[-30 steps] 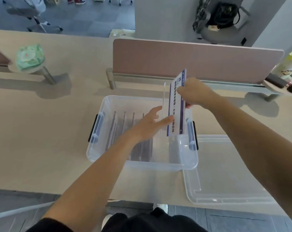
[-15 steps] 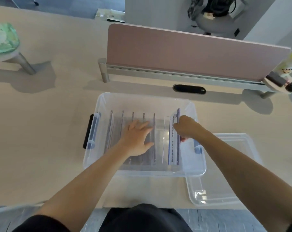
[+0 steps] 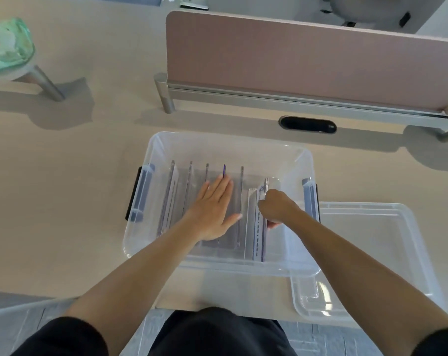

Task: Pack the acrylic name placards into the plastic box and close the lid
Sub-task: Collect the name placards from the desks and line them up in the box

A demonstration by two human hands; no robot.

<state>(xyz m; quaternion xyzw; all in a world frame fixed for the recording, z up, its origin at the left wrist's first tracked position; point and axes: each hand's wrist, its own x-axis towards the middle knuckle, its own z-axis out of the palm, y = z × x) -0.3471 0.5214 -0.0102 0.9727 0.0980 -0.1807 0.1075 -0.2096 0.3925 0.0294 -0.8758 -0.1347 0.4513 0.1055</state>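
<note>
I am packing, and I think I am most of the way there.

On the left, the big clear plastic box sits on the pale wooden table. It has a dark clip on its left side. Inside the box, a row of thin see-through acrylic placards stands on edge, side by side. Those ones are packed.

My left hand lies flat on top of that row. Its fingers are straight and close together. It holds nothing and only presses down on the top edges. I think it keeps the row from tipping over.

Just to the right of the row is one more clear placard with a printed paper sheet in it. It stands in the box, near the right side. My right hand is curled over its top edge and pinches it. I cannot tell if its bottom touches the floor of the box yet, so this one is not quite packed.

Farther right, the flat clear plastic lid lies on the table, just beside the box. It is not on the box.

I see no more placards outside the box, so this may be the last one. What is left, I think: let go of this placard, pick up the lid, put it on top and snap the side clips shut.
</note>
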